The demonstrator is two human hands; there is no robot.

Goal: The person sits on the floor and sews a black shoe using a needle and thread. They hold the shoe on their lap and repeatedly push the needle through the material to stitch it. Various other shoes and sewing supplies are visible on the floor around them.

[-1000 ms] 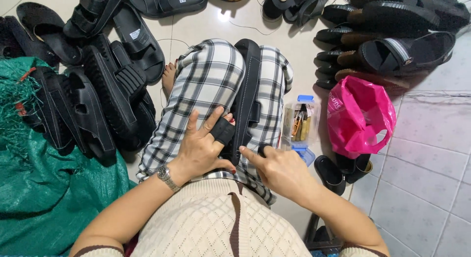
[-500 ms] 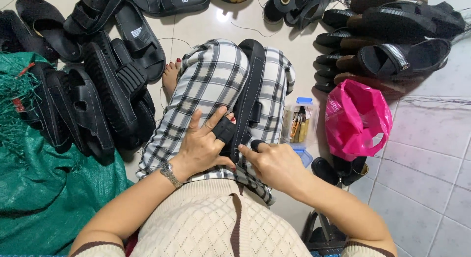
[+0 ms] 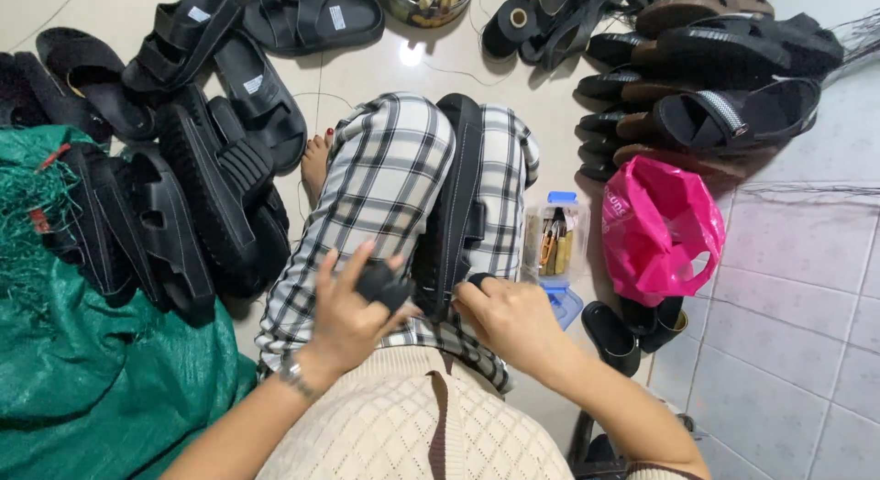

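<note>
Left hand (image 3: pixel 353 306) grips strap (image 3: pixel 385 286) of black sandal (image 3: pixel 456 205) on lap; right hand (image 3: pixel 513 320) closed, pinching heel end.

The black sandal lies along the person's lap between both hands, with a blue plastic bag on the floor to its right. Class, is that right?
Not quite. The head view shows the black sandal on the lap between the left hand and right hand, but the plastic bag is pink, not blue.
</note>
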